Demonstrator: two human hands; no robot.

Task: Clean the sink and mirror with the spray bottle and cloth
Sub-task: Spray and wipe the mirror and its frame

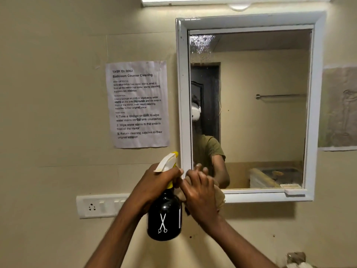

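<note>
My left hand (pixel 158 182) grips the neck and trigger of a black spray bottle (pixel 164 217) with a white and yellow nozzle and a white scissors logo. The bottle is upright, just left of the mirror's lower left corner. My right hand (pixel 201 192) presses a tan cloth (pixel 220 198) against that corner. The mirror (pixel 260 113) has a white frame (pixel 181 93). Wet spray droplets cover the glass at its top left (pixel 201 45). The sink is not in view.
A printed task sheet (pixel 138 104) is taped to the beige wall left of the mirror. A white switch and socket panel (pixel 100 206) sits below it, behind my left forearm. Another paper (pixel 340 109) hangs right of the mirror. A light bar (pixel 231 0) runs above.
</note>
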